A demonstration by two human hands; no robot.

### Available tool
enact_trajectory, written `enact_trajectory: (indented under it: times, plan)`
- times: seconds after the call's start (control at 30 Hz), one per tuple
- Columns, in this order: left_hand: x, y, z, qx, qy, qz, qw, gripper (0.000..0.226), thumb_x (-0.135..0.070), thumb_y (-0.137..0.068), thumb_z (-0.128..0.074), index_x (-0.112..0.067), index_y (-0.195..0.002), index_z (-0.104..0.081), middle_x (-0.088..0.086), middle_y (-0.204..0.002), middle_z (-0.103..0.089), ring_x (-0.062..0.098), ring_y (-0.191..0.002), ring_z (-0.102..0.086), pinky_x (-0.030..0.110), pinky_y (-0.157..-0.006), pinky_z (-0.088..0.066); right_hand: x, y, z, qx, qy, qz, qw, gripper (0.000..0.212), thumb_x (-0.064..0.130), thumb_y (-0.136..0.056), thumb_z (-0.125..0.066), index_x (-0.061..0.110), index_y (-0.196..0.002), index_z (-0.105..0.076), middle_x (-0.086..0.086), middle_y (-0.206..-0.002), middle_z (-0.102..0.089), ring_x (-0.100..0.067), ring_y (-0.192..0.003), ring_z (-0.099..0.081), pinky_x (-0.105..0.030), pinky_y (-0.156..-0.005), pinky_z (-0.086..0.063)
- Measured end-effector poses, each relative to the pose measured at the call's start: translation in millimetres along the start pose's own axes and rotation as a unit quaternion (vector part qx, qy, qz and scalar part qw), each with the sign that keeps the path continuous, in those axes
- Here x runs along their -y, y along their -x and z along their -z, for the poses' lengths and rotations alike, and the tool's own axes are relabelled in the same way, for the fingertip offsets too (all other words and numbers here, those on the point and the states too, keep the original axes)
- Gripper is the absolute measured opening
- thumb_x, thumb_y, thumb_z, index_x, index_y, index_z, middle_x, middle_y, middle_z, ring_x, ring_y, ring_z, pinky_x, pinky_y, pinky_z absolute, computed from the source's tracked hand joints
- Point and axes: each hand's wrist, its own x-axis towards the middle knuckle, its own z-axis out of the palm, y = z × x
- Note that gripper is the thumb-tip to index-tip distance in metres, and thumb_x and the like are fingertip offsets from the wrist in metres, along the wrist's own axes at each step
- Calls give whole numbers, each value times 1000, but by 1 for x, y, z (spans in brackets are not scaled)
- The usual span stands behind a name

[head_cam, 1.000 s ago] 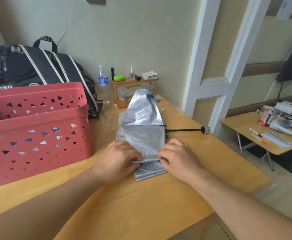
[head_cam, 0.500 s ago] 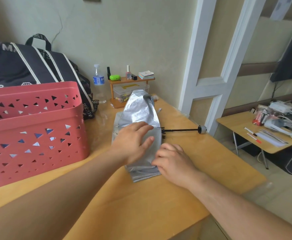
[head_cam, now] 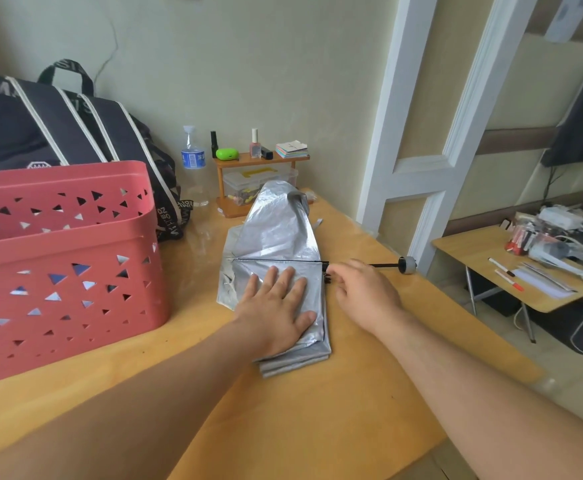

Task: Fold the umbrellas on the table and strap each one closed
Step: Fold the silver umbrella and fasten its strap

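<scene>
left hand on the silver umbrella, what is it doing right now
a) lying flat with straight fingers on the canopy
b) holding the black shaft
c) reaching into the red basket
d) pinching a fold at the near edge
a: the left hand lies palm down, fingers straight and spread, on the folded silver umbrella, not curled round anything.

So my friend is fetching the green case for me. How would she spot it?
Look at the far end of the wooden table, where a small wooden shelf stands against the wall. The green case lies on top, left of the pink nail polish bottle; it is the only bright green thing there.
</scene>
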Motion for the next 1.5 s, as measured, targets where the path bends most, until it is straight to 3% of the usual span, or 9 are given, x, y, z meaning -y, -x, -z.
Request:
enact_trajectory:
  times: [0.43,0.6,0.77,1.0,1.1,1.17,1.23,1.4,1.5]
  plan:
    - [-10,6,-7,85,-18,1,996,89,-86,-90,-2,-38,-162,16,-2,-170,26,31,-154,32,61,-123,13,-2,-47,-29,48,112,-32,992,16,19,-97,-57,27,-84,-62,3,-94,-61,-25,-87,-58,-31,-62,-39]
    - [-12,7,-8,80,7,5,997,91,-89,-87,-4,-42,-163,11,-3,-172,21,31,-156,27,61,-124,11,29,-39,-19,-47,-31,15,998,29,13,-96,-54,18,-115,-75,-3,-115,-68,-28,-109,-60,-35,-91,-50]
    - [-13,21,-6,57,35,17,998,101,-91,-86,-10,-31,-164,12,-2,-173,17,27,-157,23,57,-126,11,34,-15,-36,218,-53,14,974,53,36,-110,-37,27,-162,-31,9,-169,-29,-12,-155,-24,-44,-124,-23]
    - [10,82,2,112,27,15,993,103,-91,-86,-12,-30,-164,14,-4,-172,21,18,-158,22,48,-129,5,25,0,-41,241,-8,43,970,60,45,-111,-28,34,-166,-9,25,-170,0,2,-156,6,-52,-127,1]
    - [25,83,27,129,60,1,990,78,-81,-96,-17,-40,-161,-24,-4,-173,-13,20,-160,-12,45,-127,-19,25,1,-38,262,-19,53,963,66,55,-107,-34,37,-166,-12,30,-168,4,4,-154,10,-53,-127,5]
    - [32,68,40,33,98,21,994,49,-65,-104,-27,-37,-116,-65,1,-139,-63,28,-130,-56,39,-101,-45,25,2,-38,260,-18,60,964,67,57,-106,-37,37,-166,-14,29,-168,7,2,-155,14,-53,-127,5]
    - [33,45,41,-102,73,7,992,36,-45,-101,-38,-33,-104,-71,0,-116,-73,29,-111,-65,39,-89,-52,24,4,-37,243,-33,57,968,66,53,-106,-39,37,-165,-15,28,-169,8,-2,-156,16,-53,-127,4]
    - [19,10,27,-69,15,-6,997,54,-47,-97,-35,-34,-147,-51,-1,-147,-56,27,-134,-52,45,-107,-45,24,10,-34,260,14,80,962,62,56,-108,-26,41,-165,-7,24,-168,18,-12,-155,25,-51,-127,8]
    - [20,12,4,33,-28,25,999,68,-62,-106,-18,-29,-165,-11,-4,-173,-10,21,-159,-9,49,-127,-14,9,11,-19,303,52,32,951,66,64,-106,-13,42,-163,8,27,-163,30,-19,-154,29,-54,-127,10]
